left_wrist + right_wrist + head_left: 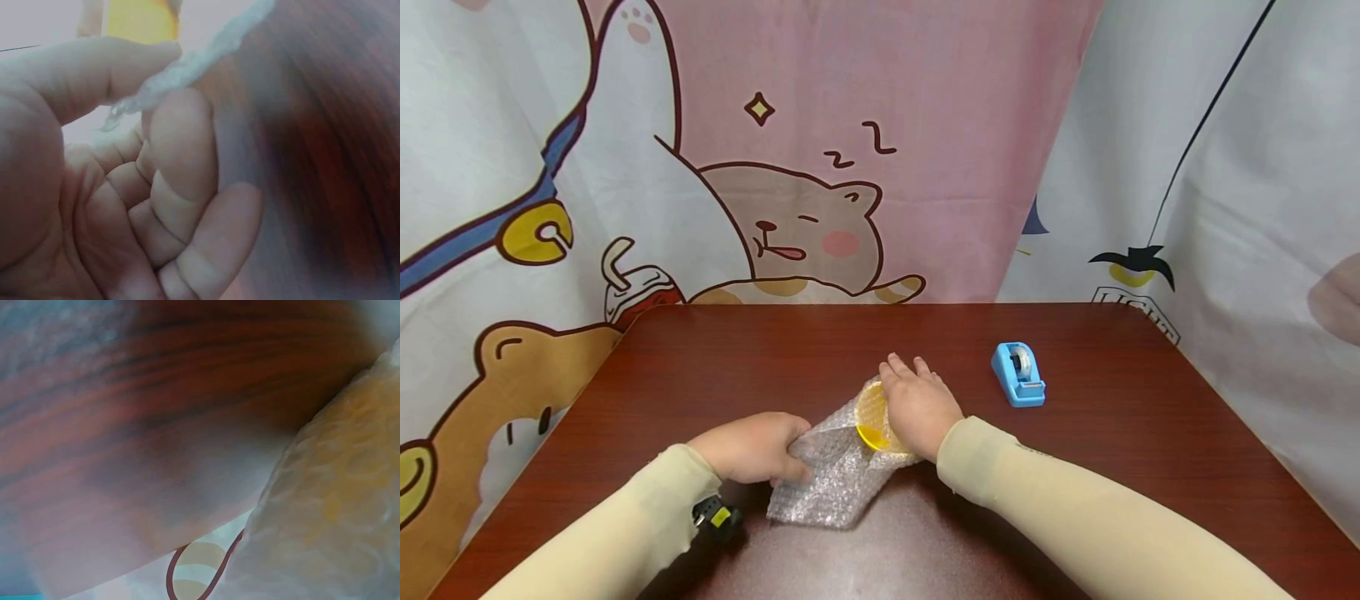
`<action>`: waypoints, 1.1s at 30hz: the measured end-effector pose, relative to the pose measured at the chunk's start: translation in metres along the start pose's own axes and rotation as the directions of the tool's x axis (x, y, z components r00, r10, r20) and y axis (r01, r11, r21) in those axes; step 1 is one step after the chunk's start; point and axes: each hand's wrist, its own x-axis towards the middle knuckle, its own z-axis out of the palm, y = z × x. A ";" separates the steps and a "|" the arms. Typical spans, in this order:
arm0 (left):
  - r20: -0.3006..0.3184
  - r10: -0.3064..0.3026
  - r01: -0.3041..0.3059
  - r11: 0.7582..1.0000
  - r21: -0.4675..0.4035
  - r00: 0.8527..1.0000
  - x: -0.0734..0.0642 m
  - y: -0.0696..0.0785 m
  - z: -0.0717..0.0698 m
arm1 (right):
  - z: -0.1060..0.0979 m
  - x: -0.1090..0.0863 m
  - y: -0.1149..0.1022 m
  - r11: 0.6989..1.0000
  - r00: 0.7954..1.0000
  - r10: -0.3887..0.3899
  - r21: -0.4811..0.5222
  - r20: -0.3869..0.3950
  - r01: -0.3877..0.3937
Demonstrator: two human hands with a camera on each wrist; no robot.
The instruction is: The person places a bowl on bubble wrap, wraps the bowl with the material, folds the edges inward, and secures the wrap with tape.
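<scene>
A sheet of bubble wrap (827,492) lies around a round yellow object (871,435), whose kind is hard to tell under the plastic. My left hand (756,447) pinches the wrap's left edge; in the left wrist view the thumb (125,69) and curled fingers (184,147) meet at that edge. On the object's right side rests my right hand (919,408), its fingers extended over the wrapped top. The right wrist view shows bubble wrap (337,506) over yellow, with that hand out of sight.
A light blue tape dispenser (1019,375) stands on the brown wooden table (760,350), right of the right hand. A printed cartoon curtain (955,150) hangs behind the table. A small black device (718,515) sits at the left wrist.
</scene>
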 end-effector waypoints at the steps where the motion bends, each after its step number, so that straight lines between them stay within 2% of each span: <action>1: 0.003 0.004 -0.004 1.000 0.003 1.000 0.000 0.000 -0.001 | 0.000 0.000 0.000 1.000 1.000 0.000 0.000 0.001 0.000; 9: -0.006 0.021 -0.021 0.999 0.030 1.000 -0.003 0.004 -0.003 | 0.000 0.000 -0.001 1.000 0.999 0.014 0.000 0.031 -0.014; 13: -0.020 0.014 -0.014 0.999 0.044 1.000 -0.004 0.004 -0.004 | 0.000 0.000 -0.001 1.000 0.999 0.017 0.003 0.027 -0.017; 16: -0.023 0.032 -0.031 0.998 0.051 0.999 -0.005 0.005 -0.004 | 0.001 0.001 0.000 1.000 0.999 0.020 0.012 0.025 -0.020; 23: -0.021 0.067 -0.068 0.997 -0.032 0.998 -0.006 0.010 -0.005 | 0.000 0.000 -0.001 0.999 0.999 0.027 0.020 0.035 -0.027; 33: -0.058 0.087 -0.090 0.994 -0.057 0.995 -0.005 0.016 -0.007 | 0.000 0.000 -0.001 1.000 0.999 0.021 0.009 0.031 -0.021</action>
